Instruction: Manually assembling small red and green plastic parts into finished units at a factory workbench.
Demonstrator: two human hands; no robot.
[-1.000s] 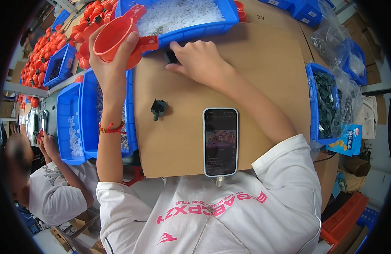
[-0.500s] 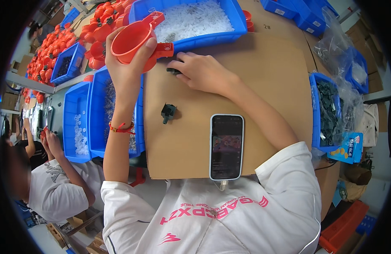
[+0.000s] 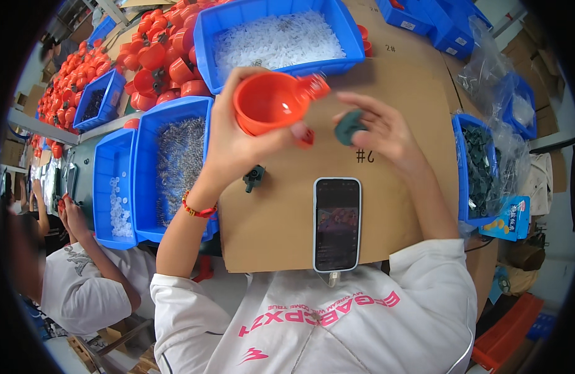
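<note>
Cup (image 3: pixel 265 105) gripped by left hand (image 3: pixel 235 146) and green part (image 3: pixel 348 128) pinched by right hand (image 3: pixel 388 134) have shifted rightward.

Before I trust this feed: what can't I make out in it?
- Head view: underside of the red cup, hidden by its own bowl and the left hand.
- Head view: details of the dark green piece, blurred and partly covered by the fingers of the right hand.
- Head view: small screen details on the phone, too small and dim.
- Head view: far end of the upper-right blue bin, cut off by the top edge.
</note>
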